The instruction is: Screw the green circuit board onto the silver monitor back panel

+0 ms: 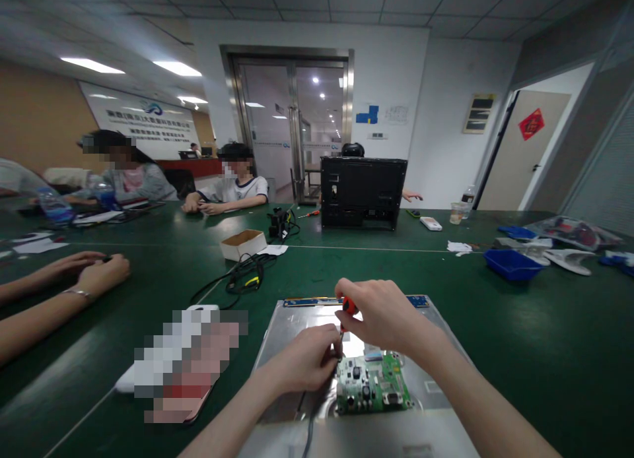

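A screwdriver (349, 305) with a red and black handle stands nearly upright in my right hand (384, 313), its shaft pointing down. My left hand (310, 357) is beside the shaft's lower end with its fingers pinched together; what lies between them is hidden. Both hands are over the upper left corner of a green circuit board (372, 384), which sits on the silver metal back of a flat panel (292, 319). A thin blue board strip (419, 301) runs along the panel's far edge. From near my left hand, a dark cable (310, 431) runs down across the panel.
To the left lie two blurred phone-like things (198, 372), near another person's hands (102, 273). Beyond are black cables (247, 273), a small cardboard box (242, 244) and a black monitor (364, 194). A blue tray (512, 264) is at right. Other people sit across the green table (545, 352).
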Tool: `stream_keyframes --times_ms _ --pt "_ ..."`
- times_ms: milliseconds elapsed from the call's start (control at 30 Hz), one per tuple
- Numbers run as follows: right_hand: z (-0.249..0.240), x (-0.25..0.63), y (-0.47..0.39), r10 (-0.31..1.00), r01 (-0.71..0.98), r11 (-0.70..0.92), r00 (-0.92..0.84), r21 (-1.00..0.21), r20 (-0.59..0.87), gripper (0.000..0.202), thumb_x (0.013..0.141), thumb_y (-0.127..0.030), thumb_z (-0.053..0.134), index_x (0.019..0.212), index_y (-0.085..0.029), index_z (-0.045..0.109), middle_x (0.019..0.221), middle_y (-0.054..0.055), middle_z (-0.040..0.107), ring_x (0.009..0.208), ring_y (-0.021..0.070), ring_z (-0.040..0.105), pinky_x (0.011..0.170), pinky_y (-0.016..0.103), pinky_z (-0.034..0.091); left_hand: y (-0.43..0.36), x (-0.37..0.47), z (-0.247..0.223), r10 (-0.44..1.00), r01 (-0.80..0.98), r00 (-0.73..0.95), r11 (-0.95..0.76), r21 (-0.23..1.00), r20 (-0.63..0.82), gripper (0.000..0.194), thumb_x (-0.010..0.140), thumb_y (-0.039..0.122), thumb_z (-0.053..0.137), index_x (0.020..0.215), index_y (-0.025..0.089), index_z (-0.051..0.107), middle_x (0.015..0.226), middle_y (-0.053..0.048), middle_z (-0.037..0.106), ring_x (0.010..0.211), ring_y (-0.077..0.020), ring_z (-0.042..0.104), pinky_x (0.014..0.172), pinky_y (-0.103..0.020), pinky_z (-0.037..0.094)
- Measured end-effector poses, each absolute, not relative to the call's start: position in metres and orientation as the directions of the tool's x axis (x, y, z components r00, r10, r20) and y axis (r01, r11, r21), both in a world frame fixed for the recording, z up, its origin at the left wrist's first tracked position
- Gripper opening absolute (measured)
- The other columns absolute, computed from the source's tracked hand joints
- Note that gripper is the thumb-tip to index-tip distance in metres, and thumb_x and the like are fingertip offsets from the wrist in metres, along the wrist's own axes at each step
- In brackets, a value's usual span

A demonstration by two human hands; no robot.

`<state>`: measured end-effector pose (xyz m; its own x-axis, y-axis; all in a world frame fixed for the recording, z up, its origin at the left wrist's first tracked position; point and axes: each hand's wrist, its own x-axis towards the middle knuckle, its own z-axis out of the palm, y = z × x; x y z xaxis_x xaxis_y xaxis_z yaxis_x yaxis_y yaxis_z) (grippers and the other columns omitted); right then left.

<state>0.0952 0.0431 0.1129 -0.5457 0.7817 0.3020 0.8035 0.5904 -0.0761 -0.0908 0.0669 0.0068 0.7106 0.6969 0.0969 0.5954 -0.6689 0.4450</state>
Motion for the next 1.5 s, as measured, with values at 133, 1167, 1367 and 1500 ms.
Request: stream_keyframes --times_ms 133,1167,1367,1500 --pt "0.118 0.102 0.045 0.792 0.812 0.576 -0.526 -0.093 0.310 0.014 0.088 -0.026 0.059 0.100 -0.021 0.054 0.083 0.001 0.072 0.072 0.0173 0.065 0.054 0.026 0.024 0.068 -0.094 0.008 0.703 0.596 0.702 -0.667 0.447 0.112 0.017 0.071 0.008 0.050 0.082 0.019 0.056 0.078 -0.001 0.060 0.070 -0.0175 0.054 0.062 -0.026 0.037" --pt "0.121 0.118 0.047 0.809 0.817 0.557 -0.495 -0.147 0.316 0.010 0.086 -0.024 0.059 0.096 -0.021 0.057 0.079 0.000 0.072 0.070 0.0200 0.065 0.055 0.026 0.027 0.073 -0.097 0.012 0.821 0.797 0.568 -0.565 0.214 0.051 0.010 0.080 0.013 0.050 0.081 0.018 0.058 0.084 -0.005 0.064 0.075 -0.0205 0.058 0.065 -0.027 0.040" --pt "0.120 0.121 0.044 0.811 0.794 0.573 -0.516 -0.203 0.275 0.010 0.086 -0.021 0.059 0.095 -0.021 0.057 0.077 0.000 0.072 0.068 0.0188 0.064 0.056 0.026 0.032 0.055 -0.104 0.026 0.795 0.789 0.604 -0.587 0.183 -0.053 0.008 0.078 0.013 0.053 0.077 0.018 0.058 0.079 -0.004 0.065 0.072 -0.0205 0.059 0.060 -0.026 0.037" --pt "0.116 0.126 0.043 0.805 0.779 0.586 -0.530 -0.221 0.267 0.010 0.087 -0.024 0.059 0.097 -0.022 0.058 0.077 0.000 0.071 0.067 0.0178 0.063 0.056 0.026 0.034 0.042 -0.109 0.034 0.803 0.801 0.590 -0.571 0.179 -0.085 0.008 0.079 0.012 0.054 0.079 0.017 0.060 0.082 -0.005 0.066 0.073 -0.0205 0.060 0.059 -0.026 0.038"
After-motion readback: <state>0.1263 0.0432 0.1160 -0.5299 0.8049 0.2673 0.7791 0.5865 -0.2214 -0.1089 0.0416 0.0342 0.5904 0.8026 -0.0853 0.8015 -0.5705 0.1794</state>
